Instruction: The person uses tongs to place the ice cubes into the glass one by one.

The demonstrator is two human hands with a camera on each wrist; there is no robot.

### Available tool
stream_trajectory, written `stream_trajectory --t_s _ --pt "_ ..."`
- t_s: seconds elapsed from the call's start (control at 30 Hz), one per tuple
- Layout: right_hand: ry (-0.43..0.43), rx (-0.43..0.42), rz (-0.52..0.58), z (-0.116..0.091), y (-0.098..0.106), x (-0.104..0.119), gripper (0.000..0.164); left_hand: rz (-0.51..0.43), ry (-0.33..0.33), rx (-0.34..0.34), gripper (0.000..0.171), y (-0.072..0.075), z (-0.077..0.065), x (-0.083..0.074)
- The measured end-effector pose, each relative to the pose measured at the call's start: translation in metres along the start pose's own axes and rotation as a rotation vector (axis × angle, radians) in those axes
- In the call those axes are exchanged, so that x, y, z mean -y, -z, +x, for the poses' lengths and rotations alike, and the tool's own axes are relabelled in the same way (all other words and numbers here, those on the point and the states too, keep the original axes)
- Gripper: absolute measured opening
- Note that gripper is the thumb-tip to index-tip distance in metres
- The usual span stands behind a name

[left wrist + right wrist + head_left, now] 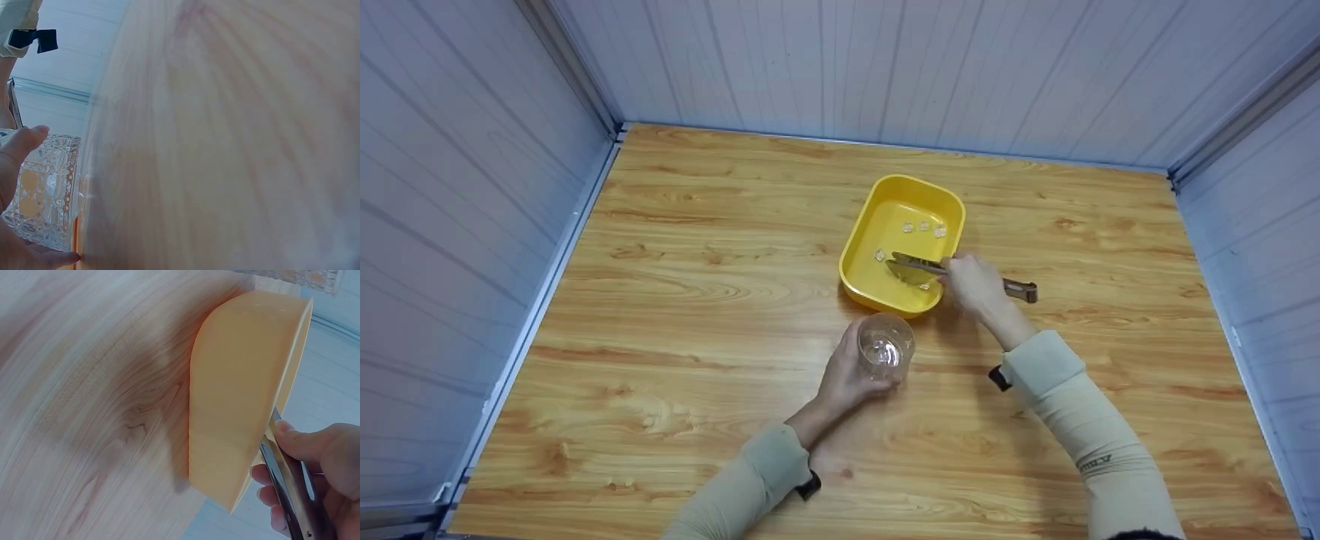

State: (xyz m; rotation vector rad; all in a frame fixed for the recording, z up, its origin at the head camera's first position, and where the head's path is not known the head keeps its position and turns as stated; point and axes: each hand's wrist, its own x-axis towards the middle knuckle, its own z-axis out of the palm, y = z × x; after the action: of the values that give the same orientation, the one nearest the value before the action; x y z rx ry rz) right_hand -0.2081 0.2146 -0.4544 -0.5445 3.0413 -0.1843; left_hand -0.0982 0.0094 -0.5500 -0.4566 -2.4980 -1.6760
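My left hand [847, 375] grips a clear patterned glass [886, 346] standing on the table just in front of a yellow tub [861, 225]. In the left wrist view, thumb and fingers wrap the cut-pattern wall of the glass [53, 185]. My right hand [976, 285] holds metal tongs [1020, 290] over the tub's right rim, their tips down inside it. Several small clear cubes [924, 226] lie on the tub floor, one of them close to the tong tips. In the right wrist view, fingers and thumb close round the tongs [292, 484] beside the tub's outer wall [242, 382].
The wood-grain table [697, 300] is enclosed by pale panels at the back [855, 67], left [457, 225] and right [1260, 217]. A dark strap piece [808, 486] shows at the left cuff and another [1000, 378] at the right.
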Motion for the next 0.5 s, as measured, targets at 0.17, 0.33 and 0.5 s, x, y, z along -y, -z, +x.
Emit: stream_trajectory --t_s 0.17,0.33,0.5 --pt "0.018 -0.019 0.001 0.0003 -0.0001 -0.0005 0.013 0.012 -0.003 -0.003 0.099 -0.0002 0.0007 0.0005" --pt "0.034 -0.022 -0.019 0.0004 -0.0008 -0.0011 0.013 0.012 -0.004 -0.004 0.098 0.0000 0.0004 0.0004" --pt "0.035 -0.017 -0.024 0.0005 -0.0015 -0.0013 0.012 -0.001 -0.001 0.000 0.096 0.0012 0.0001 -0.0009"
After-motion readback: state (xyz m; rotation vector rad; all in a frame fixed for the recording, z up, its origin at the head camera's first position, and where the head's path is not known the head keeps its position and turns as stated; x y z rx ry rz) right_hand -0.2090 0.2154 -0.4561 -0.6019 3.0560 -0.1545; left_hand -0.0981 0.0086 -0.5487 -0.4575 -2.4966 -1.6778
